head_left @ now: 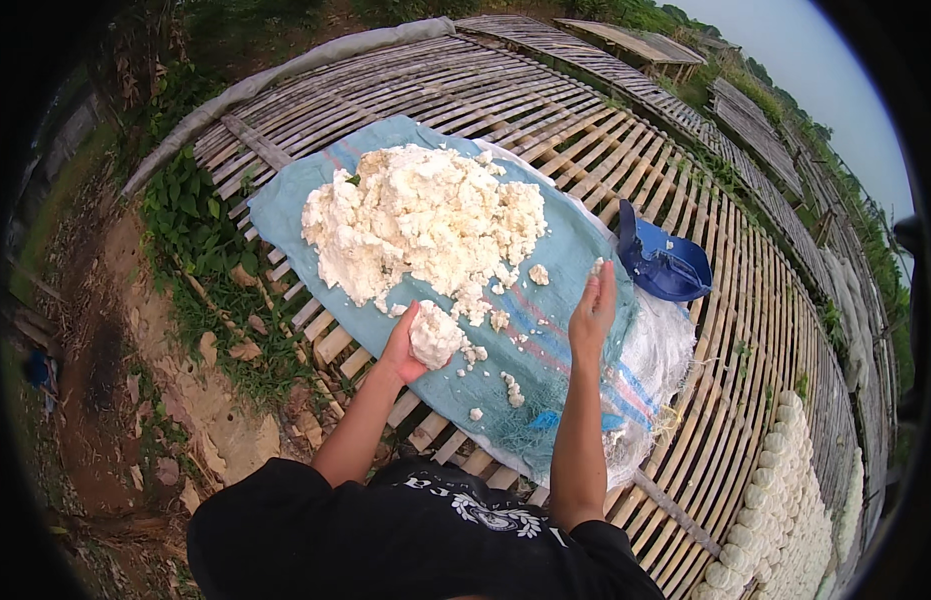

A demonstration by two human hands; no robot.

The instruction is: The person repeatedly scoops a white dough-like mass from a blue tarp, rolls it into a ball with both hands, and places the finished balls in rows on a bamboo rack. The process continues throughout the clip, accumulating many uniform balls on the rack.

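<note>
My left hand (400,352) cups a rough ball of white crumbly dough-like mass (436,336) near the front edge of a blue woven sack (285,205). Beyond it on the sack rises a big heap of the same white mass (415,215). My right hand (592,305) is held over the sack's right part, fingers stretched upward. A little white stuff shows at its fingertips, and it grips nothing. Loose crumbs (512,390) lie between my hands. Past my right hand sits a blue plastic scoop-like container (670,262), its near side ragged.
The sack lies on a platform of bamboo slats (585,150). Rows of flattened white pieces (775,500) cover its lower right. A rolled grey cloth (315,58) runs along the far left edge. Plants (190,225) and bare earth border the left. More slatted platforms (755,130) stand beyond.
</note>
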